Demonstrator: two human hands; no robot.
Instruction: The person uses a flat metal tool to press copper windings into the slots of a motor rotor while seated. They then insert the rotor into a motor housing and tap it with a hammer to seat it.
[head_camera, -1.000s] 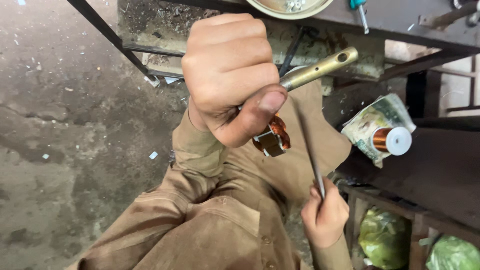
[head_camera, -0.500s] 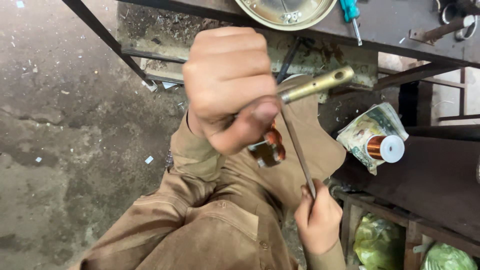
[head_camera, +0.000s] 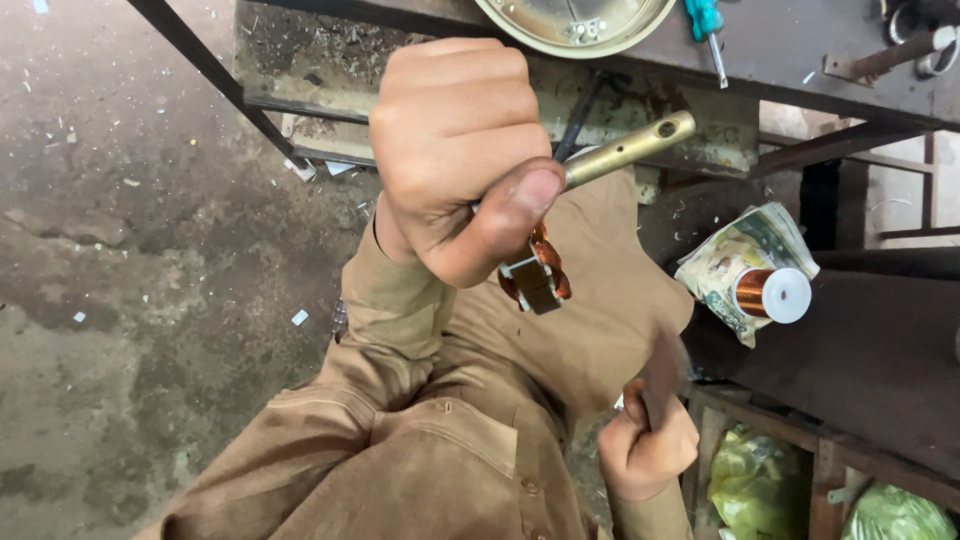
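Above the person's lap, the left hand (head_camera: 465, 160) is clenched around a brass-coloured rod (head_camera: 628, 150) carrying a copper coil piece (head_camera: 537, 275); lower right, the right hand (head_camera: 648, 445) fists a blurred dark tool (head_camera: 662, 370)

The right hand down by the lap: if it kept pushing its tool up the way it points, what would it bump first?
Probably the copper-wound coil piece under the left hand; depth is unclear.

We've got the wire spool (head_camera: 772, 295) on the bench (head_camera: 860, 350), right of our left hand (head_camera: 462, 160); right hand (head_camera: 648, 448) below.
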